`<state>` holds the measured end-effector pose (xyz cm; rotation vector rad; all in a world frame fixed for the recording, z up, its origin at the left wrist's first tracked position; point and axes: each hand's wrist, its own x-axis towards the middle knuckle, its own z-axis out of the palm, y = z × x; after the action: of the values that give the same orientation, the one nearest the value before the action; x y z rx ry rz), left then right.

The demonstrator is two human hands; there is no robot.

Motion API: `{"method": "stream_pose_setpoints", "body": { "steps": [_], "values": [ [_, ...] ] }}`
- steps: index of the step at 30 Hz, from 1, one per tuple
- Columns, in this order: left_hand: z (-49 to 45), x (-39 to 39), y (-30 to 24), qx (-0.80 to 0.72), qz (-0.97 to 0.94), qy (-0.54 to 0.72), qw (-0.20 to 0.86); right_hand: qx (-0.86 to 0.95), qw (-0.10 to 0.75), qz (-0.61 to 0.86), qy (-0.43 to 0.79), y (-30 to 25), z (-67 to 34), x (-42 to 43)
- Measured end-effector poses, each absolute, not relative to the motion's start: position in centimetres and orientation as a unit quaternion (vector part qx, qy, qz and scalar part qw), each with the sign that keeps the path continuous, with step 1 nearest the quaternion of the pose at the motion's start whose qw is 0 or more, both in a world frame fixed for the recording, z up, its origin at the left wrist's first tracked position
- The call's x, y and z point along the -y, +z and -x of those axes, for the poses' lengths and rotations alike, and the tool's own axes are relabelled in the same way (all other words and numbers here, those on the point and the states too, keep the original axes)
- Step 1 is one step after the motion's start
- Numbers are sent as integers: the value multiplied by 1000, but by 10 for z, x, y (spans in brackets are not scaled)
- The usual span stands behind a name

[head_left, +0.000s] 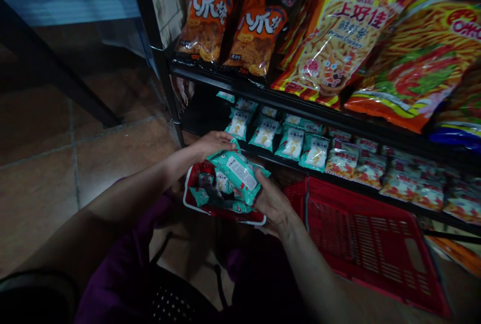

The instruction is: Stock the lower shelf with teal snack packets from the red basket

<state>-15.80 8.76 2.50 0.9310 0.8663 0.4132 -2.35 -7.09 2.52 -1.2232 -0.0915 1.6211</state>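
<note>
Both hands hold a bunch of small teal snack packets (237, 169) in front of a low shelf. My left hand (212, 143) rests curled over the top of the bunch. My right hand (271, 202) grips it from below and the right. Under the packets sits a red basket with a white rim (210, 209) that holds more teal packets. On the lower shelf (285, 162) behind, a row of the same teal packets (278, 138) lies flat.
A second red basket (370, 244) lies tilted on the floor at the right. Red-and-white small packets (379, 168) continue along the lower shelf. The upper shelf carries large orange and yellow snack bags (330, 38). A tiled floor (75, 153) extends left, past the black shelf post (165, 78).
</note>
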Motion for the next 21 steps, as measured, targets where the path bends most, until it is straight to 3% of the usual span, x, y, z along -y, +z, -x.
{"method": "stream_pose_setpoints", "body": {
  "steps": [9, 21],
  "values": [
    [155, -91, 18, -444, -361, 277, 772, 3, 593, 508, 625, 18, 25, 65],
    [143, -48, 37, -413, -322, 247, 815, -57, 625, 508, 589, 18, 26, 60]
  ]
}}
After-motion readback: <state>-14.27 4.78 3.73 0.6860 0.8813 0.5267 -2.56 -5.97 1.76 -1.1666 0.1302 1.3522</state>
